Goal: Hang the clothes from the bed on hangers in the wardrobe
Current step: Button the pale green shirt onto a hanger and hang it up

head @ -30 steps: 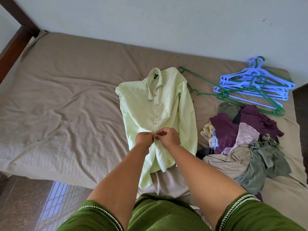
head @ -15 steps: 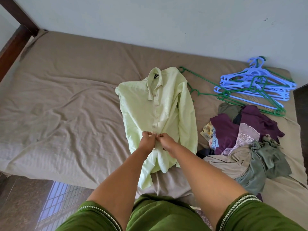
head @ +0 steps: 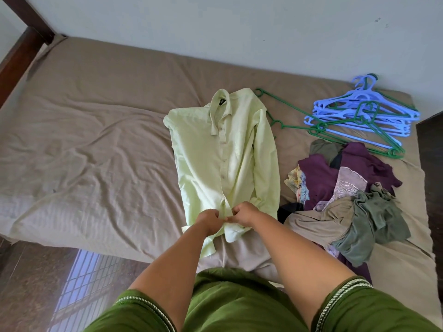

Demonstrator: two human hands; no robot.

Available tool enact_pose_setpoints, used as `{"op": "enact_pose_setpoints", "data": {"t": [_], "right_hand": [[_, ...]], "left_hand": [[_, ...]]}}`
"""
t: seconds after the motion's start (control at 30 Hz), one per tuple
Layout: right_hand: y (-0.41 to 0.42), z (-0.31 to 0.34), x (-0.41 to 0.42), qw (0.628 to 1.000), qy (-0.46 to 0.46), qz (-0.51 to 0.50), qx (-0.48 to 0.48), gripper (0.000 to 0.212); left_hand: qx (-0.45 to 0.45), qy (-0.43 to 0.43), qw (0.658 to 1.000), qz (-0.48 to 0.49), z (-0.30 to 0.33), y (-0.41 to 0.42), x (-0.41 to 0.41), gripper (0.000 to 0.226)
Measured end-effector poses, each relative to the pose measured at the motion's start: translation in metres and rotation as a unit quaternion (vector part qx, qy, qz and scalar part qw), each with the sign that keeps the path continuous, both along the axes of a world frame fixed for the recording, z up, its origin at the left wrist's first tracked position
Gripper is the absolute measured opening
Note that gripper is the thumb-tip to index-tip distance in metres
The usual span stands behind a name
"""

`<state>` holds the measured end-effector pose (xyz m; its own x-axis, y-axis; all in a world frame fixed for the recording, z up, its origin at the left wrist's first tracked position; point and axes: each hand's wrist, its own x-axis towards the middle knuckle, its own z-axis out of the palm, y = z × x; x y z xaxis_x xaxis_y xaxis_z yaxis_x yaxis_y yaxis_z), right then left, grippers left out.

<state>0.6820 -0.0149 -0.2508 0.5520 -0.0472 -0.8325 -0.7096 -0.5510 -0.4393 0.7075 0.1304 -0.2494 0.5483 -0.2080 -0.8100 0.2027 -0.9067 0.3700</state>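
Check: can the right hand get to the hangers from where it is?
Probably yes, once free. The right hand pinches the shirt placket with the left hand. The hangers lie in the open on the bed, beyond the clothes pile; it would need a long stretch.

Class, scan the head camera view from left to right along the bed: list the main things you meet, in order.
Dark wooden bed frame post → rumpled tan bedsheet → pale green button-up shirt, pinched at its front by the left hand and the right hand → heap of purple, grey and beige clothes.
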Motion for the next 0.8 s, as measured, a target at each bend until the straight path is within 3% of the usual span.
{"op": "enact_pose_setpoints", "data": {"t": [0.1,0.3,0.4,0.47,0.63,0.8], "right_hand": [[-0.004,-0.004,-0.011,1.000,-0.003,0.001,-0.002,0.027],[-0.004,0.014,-0.022,0.993,-0.046,-0.104,0.014,0.034],[-0.004,0.030,-0.022,0.984,-0.056,-0.166,0.040,0.028],[-0.006,0.040,-0.018,0.980,-0.069,-0.183,0.045,0.025],[-0.005,0.062,-0.011,0.972,-0.088,-0.206,0.077,0.016],[0.001,0.079,-0.008,0.975,-0.120,-0.188,0.017,0.028]], "left_hand": [[0.012,-0.047,0.998,-0.032,0.002,0.004,-0.007,0.030],[-0.112,-0.011,0.979,0.170,0.017,0.008,-0.018,0.016],[-0.192,0.043,0.942,0.271,0.039,0.003,-0.021,0.003],[-0.230,0.059,0.920,0.311,0.047,-0.001,-0.020,0.009],[-0.232,-0.015,0.925,0.302,0.056,-0.002,-0.019,0.007],[-0.204,-0.078,0.930,0.295,0.071,0.002,-0.013,0.013]]}}
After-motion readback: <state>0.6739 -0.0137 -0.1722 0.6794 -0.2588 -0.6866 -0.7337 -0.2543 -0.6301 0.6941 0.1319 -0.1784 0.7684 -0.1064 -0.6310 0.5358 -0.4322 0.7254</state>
